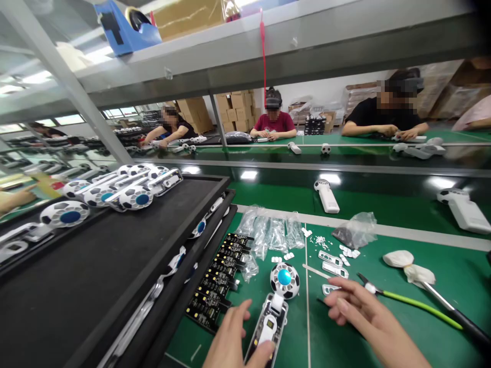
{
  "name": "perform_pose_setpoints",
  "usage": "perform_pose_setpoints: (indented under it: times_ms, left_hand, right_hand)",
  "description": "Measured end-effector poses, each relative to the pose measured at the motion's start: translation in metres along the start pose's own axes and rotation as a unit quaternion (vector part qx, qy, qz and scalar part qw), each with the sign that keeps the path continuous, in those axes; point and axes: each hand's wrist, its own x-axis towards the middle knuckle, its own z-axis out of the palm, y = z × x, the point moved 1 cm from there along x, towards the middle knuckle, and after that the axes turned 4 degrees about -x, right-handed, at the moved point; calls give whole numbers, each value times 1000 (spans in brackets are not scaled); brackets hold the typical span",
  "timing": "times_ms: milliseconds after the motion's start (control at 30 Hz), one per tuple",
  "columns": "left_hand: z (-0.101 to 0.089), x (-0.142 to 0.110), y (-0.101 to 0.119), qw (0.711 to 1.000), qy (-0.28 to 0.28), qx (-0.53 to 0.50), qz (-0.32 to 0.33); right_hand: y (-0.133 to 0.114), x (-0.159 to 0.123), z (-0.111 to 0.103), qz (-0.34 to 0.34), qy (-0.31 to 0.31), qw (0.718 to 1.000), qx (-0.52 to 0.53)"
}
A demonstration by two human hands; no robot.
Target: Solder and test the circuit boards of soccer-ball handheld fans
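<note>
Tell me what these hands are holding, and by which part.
The left hand holds a soccer-ball handheld fan by its open handle; the right hand seems empty.

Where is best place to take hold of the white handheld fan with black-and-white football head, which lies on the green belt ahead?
On the white handheld fan, grip the long, straight white handle from above, coming from the near side. The handle's end points toward the camera wearer, so it is the closest part, and its straight sides suit a closing grip better than the wider round football-patterned head.

Bright overhead glare, warped edges
</note>
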Motion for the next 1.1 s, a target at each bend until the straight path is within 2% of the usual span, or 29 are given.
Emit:
perform_pose_setpoints:
  times_ms: [67, 167, 300, 367, 467, 600, 700, 800, 900, 1033, 1100]
  left_hand:
    - [9, 8, 6, 999, -40, 34, 4]
    - [14, 13, 15, 997, -53, 42, 40]
    - [21, 18, 27, 995, -81, -6, 65]
    - [31, 24, 37, 986, -132, -70, 74]
    - [50, 35, 60, 945, -208, -237, 88]
    - [66, 57, 91, 894, -223, -376, 99]
    - [72, 76, 106, 850, -256, -456, 66]
    - [80, 92, 108, 827, -234, -511, 7]
    - [91, 103, 99, 799, -210, -563, -21]
    - [96, 106, 86, 766, -240, -596, -41]
    - [94, 104, 84, 761, -255, -595, -46]
  right_hand:
    - [5, 5, 4, -6, -12, 1000, -15]
    - [7, 8, 11, -17, -32, 999, -9]
    - [6, 7, 26, -26, -55, 998, 20]
    - [0, 7, 31, -29, -43, 998, 37]
    - [-18, 12, 29, -68, 8, 996, 64]
    - [-42, 30, 17, -109, 71, 987, 95]
    - [-41, 43, 10, -100, 102, 982, 120]
    - [-27, 50, 9, -86, 119, 983, 111]
    - [-14, 50, 13, -69, 111, 989, 67]
    - [-9, 49, 16, -15, 80, 994, 74]
    - [-9, 49, 15, -3, 84, 993, 83]
